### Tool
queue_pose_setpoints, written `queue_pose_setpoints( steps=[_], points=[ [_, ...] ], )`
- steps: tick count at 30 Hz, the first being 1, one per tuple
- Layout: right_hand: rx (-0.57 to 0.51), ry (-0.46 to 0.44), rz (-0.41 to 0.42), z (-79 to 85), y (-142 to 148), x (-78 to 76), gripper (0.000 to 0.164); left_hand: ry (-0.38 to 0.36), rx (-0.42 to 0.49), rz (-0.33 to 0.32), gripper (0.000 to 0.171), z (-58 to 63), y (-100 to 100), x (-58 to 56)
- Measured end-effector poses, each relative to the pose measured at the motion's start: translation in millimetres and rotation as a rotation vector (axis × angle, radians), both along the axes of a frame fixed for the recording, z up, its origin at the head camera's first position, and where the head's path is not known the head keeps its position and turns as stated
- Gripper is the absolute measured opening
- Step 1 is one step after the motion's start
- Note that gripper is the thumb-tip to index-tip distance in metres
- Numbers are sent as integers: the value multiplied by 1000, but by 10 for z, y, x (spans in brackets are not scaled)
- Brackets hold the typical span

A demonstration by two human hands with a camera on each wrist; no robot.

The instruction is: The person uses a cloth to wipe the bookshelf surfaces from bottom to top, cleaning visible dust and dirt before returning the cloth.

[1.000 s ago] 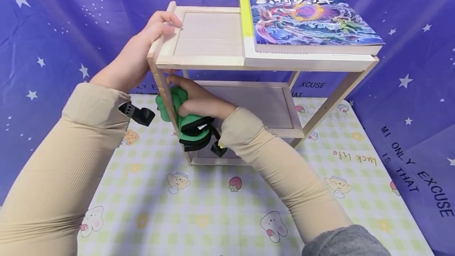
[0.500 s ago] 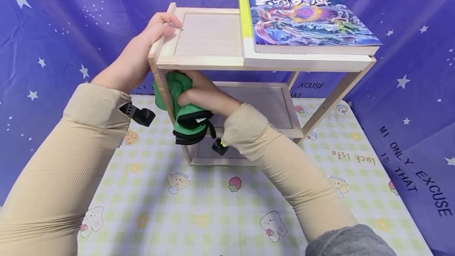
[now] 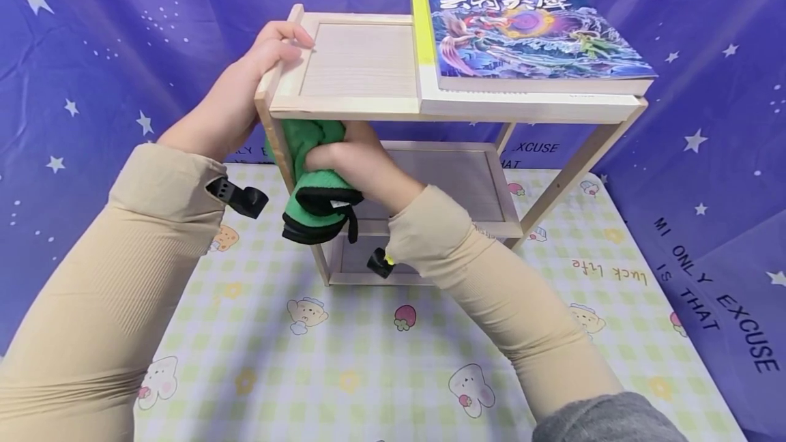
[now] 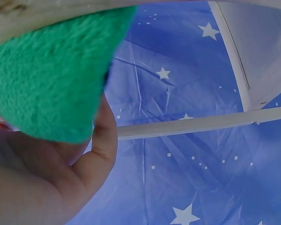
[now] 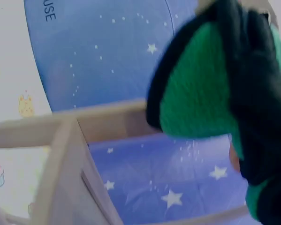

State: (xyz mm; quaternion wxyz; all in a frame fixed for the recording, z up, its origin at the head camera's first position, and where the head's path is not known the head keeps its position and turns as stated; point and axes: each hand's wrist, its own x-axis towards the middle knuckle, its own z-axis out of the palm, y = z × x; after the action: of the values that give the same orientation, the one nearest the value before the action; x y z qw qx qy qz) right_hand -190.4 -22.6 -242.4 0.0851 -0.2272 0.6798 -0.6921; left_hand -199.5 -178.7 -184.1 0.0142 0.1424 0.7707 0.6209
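Observation:
In the head view, my left hand (image 3: 248, 91) grips the left end rail of a small wooden shelf rack (image 3: 362, 60), its fingers bent over the top. Under the top board, my right hand (image 3: 362, 162) pinches a green fleece item with black edging (image 3: 322, 203), inside the left post. Its kind is unclear; a white tag and a short black strap show on it. The top board hides its upper part. In the right wrist view the green fleece item (image 5: 196, 89) fills the right side. The left wrist view shows it close up, above curled fingers (image 4: 105, 136).
Two books, the upper with a blue illustrated cover (image 3: 528, 26), lie on the right of the top board. Lower boards, including the middle board (image 3: 448, 176), sit beneath. The rack stands on a checked tablecloth (image 3: 368, 360) before a purple starry curtain (image 3: 123, 19).
The green fleece item has moved up and slightly left, its top now behind the top board. My right hand has risen and shifted right around it. My left hand has stayed put.

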Motion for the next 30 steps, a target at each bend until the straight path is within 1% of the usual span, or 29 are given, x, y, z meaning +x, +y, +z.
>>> queue_pose_setpoints(
  steps=[4, 7, 9, 11, 13, 18, 20, 22, 26, 30],
  points=[
    [-75, 45, -100, -9, -13, 93, 64, -2, 8, -1, 18, 5, 11, -1],
    [-122, 104, -137, -32, -25, 150, 68, -6, 20, 2, 17, 4, 17, -4],
    [-122, 146, -151, -56, -31, 183, 69, -12, 35, 4, 17, 0, 21, -7],
    [-121, 192, -157, -91, -37, 219, 68, -15, 52, 5, 16, -6, 27, -9],
    [-89, 254, -172, -130, -42, 258, 64, -13, 65, 5, 15, -9, 35, -12],
    [2, 467, -235, -256, -62, 343, 50, -13, 89, 6, 16, -13, 50, -21],
    [21, 550, -261, -316, -77, 364, 46, -16, 93, 6, 16, -14, 52, -23],
    [23, 614, -275, -377, -95, 373, 45, -19, 91, 8, 16, -12, 51, -17],
    [25, 694, -281, -490, -123, 389, 45, -31, 86, 9, 17, -12, 34, -3],
    [49, 714, -279, -599, -128, 417, 46, -47, 84, 11, 16, -7, 21, 2]
  ],
)
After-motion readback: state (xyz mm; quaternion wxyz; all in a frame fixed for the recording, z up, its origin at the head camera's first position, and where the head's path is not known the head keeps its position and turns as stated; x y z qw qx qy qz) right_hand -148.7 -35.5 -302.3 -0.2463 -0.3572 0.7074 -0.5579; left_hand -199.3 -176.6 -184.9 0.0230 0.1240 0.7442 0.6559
